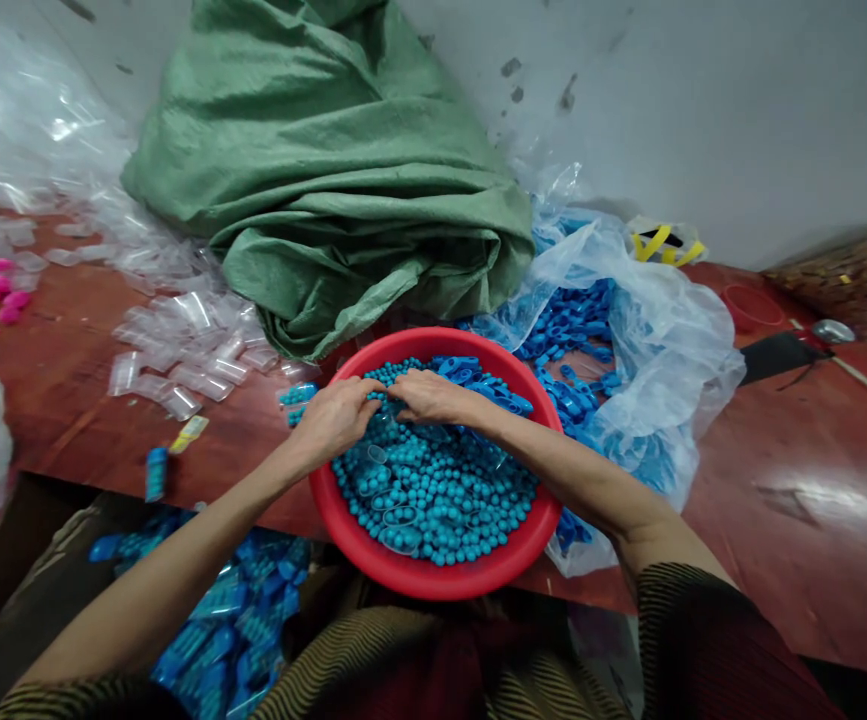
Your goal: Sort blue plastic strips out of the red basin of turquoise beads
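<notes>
A red plastic basin (pixel 437 583) holds a heap of turquoise beads (pixel 463 510). Blue plastic clips (pixel 482 380) lie along its far side, and a few clear plastic sleeves (pixel 401 515) rest among the beads. My left hand (pixel 339 415) is over the basin's left rim, its fingers closed in a pinch with beads at the tips. Close beside it, over the beads, my right hand (pixel 433 397) is closed too, with fingertips bent down. What the right fingers grip is hidden. A clear sleeve filled with beads (pixel 298 393) sits just left of the basin.
Loose clear sleeves (pixel 185 360) cover the reddish table's left side, beside a bead-filled tube (pixel 156 474). A large green sack (pixel 358 190) stands behind the basin. To the right, an open plastic bag (pixel 658 330) spills blue clips. Packed blue pieces (pixel 230 620) lie below the table edge.
</notes>
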The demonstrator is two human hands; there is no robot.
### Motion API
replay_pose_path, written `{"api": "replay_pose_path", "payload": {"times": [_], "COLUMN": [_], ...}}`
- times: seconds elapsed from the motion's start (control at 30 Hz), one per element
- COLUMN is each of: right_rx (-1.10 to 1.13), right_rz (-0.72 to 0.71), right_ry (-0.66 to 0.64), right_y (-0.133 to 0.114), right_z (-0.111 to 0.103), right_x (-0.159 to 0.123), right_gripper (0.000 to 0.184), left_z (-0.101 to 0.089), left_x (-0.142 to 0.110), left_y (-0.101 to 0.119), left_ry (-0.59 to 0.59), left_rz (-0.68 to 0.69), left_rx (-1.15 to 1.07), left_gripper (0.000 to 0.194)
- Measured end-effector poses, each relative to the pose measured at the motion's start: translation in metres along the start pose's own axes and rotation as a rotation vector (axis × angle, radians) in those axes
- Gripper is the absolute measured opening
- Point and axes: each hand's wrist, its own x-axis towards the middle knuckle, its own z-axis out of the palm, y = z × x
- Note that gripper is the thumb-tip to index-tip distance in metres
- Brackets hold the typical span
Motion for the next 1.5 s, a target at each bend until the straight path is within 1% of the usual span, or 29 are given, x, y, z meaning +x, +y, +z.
{"api": "replay_pose_path", "payload": {"times": [0.07,0.17,0.2,0.27,0.33,0.37,0.43,0.47,0.53,0.6,0.67,0.77,0.83,0.87,0.93,1.0,1.1,1.2,1.27,1.33,1.43,1.5], "right_rx": [0.063,0.244,0.315,0.462,0.605,0.666,0.724,0.708,0.600,0.461,0.342,0.210,0.158,0.144,0.126,0.099,0.006,-0.121,-0.202,-0.250,-0.243,-0.185], "right_rz": [-0.012,-0.010,0.008,0.047,0.063,0.056,0.025,0.019,0.028,0.051,0.088,0.244,0.326,0.322,0.259,0.232,0.272,0.260,0.281,0.322,0.354,0.364], "right_ry": [0.017,0.075,0.114,0.226,0.361,0.425,0.505,0.521,0.493,0.435,0.417,0.435,0.389,0.353,0.293,0.280,0.279,0.188,0.118,0.085,0.085,0.122], "right_y": [0.003,0.009,0.011,0.015,0.018,0.019,0.019,0.020,0.022,0.027,0.035,0.046,0.049,0.049,0.048,0.048,0.051,0.050,0.045,0.041,0.041,0.048], "right_z": [0.003,0.008,0.009,0.010,0.008,0.006,0.001,-0.001,-0.007,-0.012,-0.015,-0.019,-0.021,-0.022,-0.025,-0.027,-0.026,-0.017,-0.009,-0.002,0.000,-0.003], "right_x": [-0.002,-0.007,-0.009,-0.012,-0.013,-0.013,-0.013,-0.014,-0.015,-0.021,-0.029,-0.046,-0.056,-0.059,-0.063,-0.062,-0.053,-0.041,-0.036,-0.033,-0.035,-0.038], "right_gripper": [0.028,0.023,0.022,0.022,0.023,0.021,0.016,0.013,0.009,0.012,0.013,0.013,0.017,0.018,0.021,0.026,0.030,0.032,0.032,0.035,0.036,0.035], "left_z": [0.004,0.005,0.004,0.002,0.001,0.002,0.003,0.005,0.007,0.008,0.007,0.007,0.008,0.009,0.011,0.013,0.014,0.014,0.012,0.011,0.010,0.011], "left_x": [-0.003,-0.005,-0.004,0.003,0.013,0.019,0.030,0.034,0.038,0.038,0.037,0.033,0.031,0.030,0.029,0.028,0.028,0.028,0.027,0.026,0.026,0.027], "left_y": [0.000,0.000,0.000,0.000,0.001,0.002,0.006,0.008,0.014,0.020,0.022,0.020,0.015,0.013,0.010,0.008,0.008,0.009,0.009,0.007,0.006,0.006], "left_ry": [-0.057,-0.126,-0.125,-0.080,-0.034,-0.034,-0.069,-0.086,-0.093,-0.079,-0.067,-0.047,-0.045,-0.048,-0.057,-0.065,-0.098,-0.123,-0.104,-0.081,-0.066,-0.073], "left_rz": [0.020,-0.022,-0.044,-0.067,-0.045,-0.029,-0.032,-0.059,-0.132,-0.174,-0.192,-0.225,-0.253,-0.266,-0.287,-0.298,-0.296,-0.288,-0.279,-0.269,-0.272,-0.265], "left_rx": [-0.005,-0.031,-0.049,-0.117,-0.257,-0.354,-0.575,-0.672,-0.797,-0.843,-0.857,-0.899,-0.952,-0.982,-1.035,-1.081,-1.160,-1.202,-1.193,-1.183,-1.180,-1.174], "left_gripper": [0.028,0.030,0.032,0.036,0.036,0.035,0.032,0.031,0.030,0.029,0.028,0.029,0.030,0.031,0.033,0.036,0.044,0.049,0.048,0.046,0.046,0.045]}}
